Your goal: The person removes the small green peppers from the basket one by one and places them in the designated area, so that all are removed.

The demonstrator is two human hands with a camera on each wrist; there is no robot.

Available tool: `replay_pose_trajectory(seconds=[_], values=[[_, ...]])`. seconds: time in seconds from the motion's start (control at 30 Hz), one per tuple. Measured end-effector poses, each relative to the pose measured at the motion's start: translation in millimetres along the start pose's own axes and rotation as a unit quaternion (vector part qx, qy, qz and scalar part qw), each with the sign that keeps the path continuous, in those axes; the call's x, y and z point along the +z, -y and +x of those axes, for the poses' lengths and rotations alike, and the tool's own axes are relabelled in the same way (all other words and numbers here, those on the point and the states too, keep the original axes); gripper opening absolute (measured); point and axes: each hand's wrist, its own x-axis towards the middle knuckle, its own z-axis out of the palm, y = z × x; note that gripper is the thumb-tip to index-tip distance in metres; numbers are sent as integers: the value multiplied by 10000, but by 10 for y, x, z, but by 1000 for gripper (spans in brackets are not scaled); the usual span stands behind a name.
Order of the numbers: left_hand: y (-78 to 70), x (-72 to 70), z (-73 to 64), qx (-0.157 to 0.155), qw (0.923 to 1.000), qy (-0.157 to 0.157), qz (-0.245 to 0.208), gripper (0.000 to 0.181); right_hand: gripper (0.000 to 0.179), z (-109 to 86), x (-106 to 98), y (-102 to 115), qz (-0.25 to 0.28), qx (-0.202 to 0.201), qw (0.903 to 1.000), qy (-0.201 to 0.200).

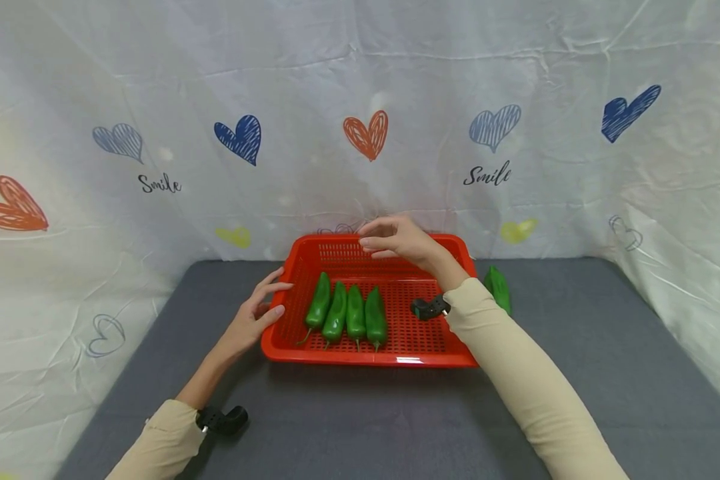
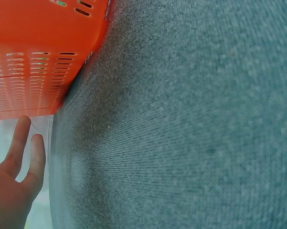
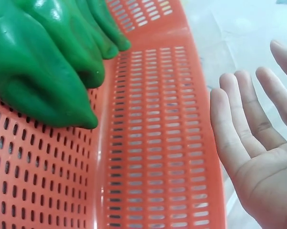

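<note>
A red perforated plastic basket (image 1: 423, 359) sits on the grey table, with several green peppers (image 1: 355, 315) lying side by side in its left half, stems toward the front. My left hand (image 1: 255, 315) is at the basket's left rim, fingertips right at the edge and fingers spread. Over the back of the basket is my right hand (image 1: 403, 241), holding nothing. In the right wrist view, the fingers of the right hand (image 3: 262, 143) are extended beside the rim, and the pepper tips (image 3: 52, 86) point toward the perforated back wall.
Right of the basket lies another green vegetable (image 1: 498, 288), partly hidden by the right sleeve (image 1: 516, 373). A white cloth with printed hearts (image 1: 366, 135) hangs behind the grey table (image 1: 360, 427). Each wrist wears a black strap device (image 1: 223, 420).
</note>
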Motion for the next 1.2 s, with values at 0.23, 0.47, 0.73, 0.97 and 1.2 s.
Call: replay_pose_trajectory(seconds=[0.23, 0.47, 0.73, 0.97, 1.2], values=[[7, -6, 11, 45, 10000, -14, -5, 41, 44, 16, -8, -70, -167, 303, 9994, 73], [8, -10, 11, 53, 10000, -8, 51, 41, 46, 26, -22, -182, -222, 493, 9982, 267], [10, -2, -10, 2, 10000, -13, 25, 42, 47, 37, -42, -366, -277, 691, 9964, 393], [15, 1, -7, -7, 10000, -14, 37, 42, 48, 33, -69, -503, -509, 883, 9930, 603], [-2, 9, -4, 13, 10000, -18, -59, 41, 49, 12, -78, -603, -783, 1089, 9883, 720]])
